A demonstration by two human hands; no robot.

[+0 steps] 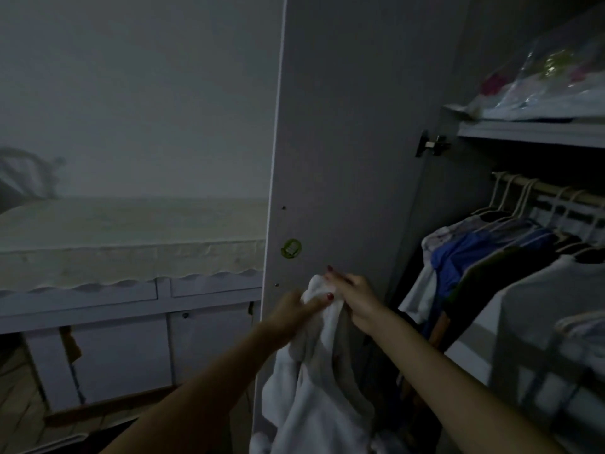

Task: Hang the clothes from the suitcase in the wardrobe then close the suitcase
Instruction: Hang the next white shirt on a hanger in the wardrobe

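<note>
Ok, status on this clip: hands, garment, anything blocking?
Both hands, left and right, grip the white garment. Not hung yet. Rail crowded with hanging clothes; open door close ahead.

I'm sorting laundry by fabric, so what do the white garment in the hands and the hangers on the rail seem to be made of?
White garment: apparently a soft, matte, thickish cloth, perhaps cotton or fleece; it bunches in rounded folds where both hands grip it. Dim light leaves the weave unclear.
Hangers: probably pale plastic; thin, smooth, uniform hooks over the rail, which looks like light wood or a coated tube.

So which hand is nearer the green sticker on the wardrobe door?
Right. The right hand is just below and right of the green sticker; the left hand is lower, both gripping the white garment.
</note>
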